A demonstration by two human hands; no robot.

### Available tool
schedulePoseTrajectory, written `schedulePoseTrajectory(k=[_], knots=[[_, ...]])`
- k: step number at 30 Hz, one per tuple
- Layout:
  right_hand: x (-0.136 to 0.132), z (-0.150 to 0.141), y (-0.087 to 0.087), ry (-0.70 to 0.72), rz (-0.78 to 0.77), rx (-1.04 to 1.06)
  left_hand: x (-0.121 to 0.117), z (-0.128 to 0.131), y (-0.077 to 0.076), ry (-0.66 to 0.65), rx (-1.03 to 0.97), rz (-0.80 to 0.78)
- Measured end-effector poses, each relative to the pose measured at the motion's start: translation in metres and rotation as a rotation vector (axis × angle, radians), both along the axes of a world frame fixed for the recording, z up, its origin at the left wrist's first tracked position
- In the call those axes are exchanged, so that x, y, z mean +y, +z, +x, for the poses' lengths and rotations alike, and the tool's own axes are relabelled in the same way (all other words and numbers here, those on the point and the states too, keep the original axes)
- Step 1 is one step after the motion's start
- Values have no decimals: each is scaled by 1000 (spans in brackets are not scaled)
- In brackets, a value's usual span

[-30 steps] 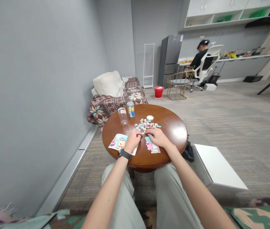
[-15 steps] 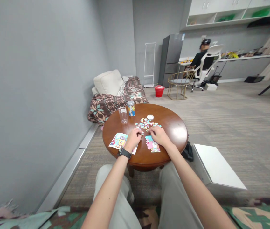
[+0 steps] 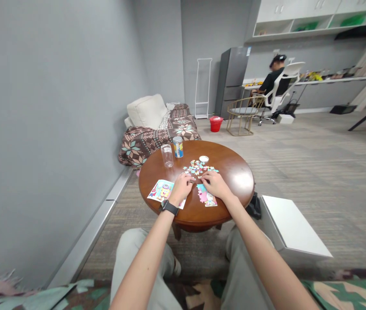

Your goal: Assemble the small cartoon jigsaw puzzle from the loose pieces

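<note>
Loose jigsaw puzzle pieces [image 3: 198, 166] lie in a scattered heap on the round wooden table [image 3: 231, 163]. My left hand [image 3: 183, 187], with a dark watch on the wrist, has its fingers closed at the near edge of the heap, a small puzzle piece at the fingertips. Facing it, my right hand [image 3: 215, 183] has curled fingers pressed together by the pieces; what they hold is too small to make out. Just below the right hand lies a joined section of puzzle [image 3: 207, 197], pink and blue. A printed picture sheet [image 3: 161, 189] is partly under my left hand.
Behind the left hand stand a clear jar [image 3: 167, 157] and a printed can [image 3: 178, 147]. A round lid [image 3: 204, 159] lies beyond the heap. A white box [image 3: 295, 224] stands right of the table. Farther back, a person [image 3: 275, 82] sits in an office chair.
The fingertips of both hands have shifted slightly and come a little closer together. My knees have spread apart. The puzzle section and the sheet have not moved.
</note>
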State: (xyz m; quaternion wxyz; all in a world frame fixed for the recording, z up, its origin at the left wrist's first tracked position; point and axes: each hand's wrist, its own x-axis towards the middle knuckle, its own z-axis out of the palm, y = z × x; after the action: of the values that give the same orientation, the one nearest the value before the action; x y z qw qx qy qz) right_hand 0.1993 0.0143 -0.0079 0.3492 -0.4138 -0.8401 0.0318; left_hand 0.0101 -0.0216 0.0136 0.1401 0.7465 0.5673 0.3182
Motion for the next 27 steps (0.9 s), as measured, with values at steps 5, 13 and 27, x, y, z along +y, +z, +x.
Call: schedulePoseTrajectory(k=[5,13,27], knots=[[1,1,-2,11,5,38,0,1,0,3,-27,-18],[1,1,-1,10,-11,24,1,1,-2,8,59,11],[4,6,-3,-123,-128,139,-4,2,5,65,109,-34]])
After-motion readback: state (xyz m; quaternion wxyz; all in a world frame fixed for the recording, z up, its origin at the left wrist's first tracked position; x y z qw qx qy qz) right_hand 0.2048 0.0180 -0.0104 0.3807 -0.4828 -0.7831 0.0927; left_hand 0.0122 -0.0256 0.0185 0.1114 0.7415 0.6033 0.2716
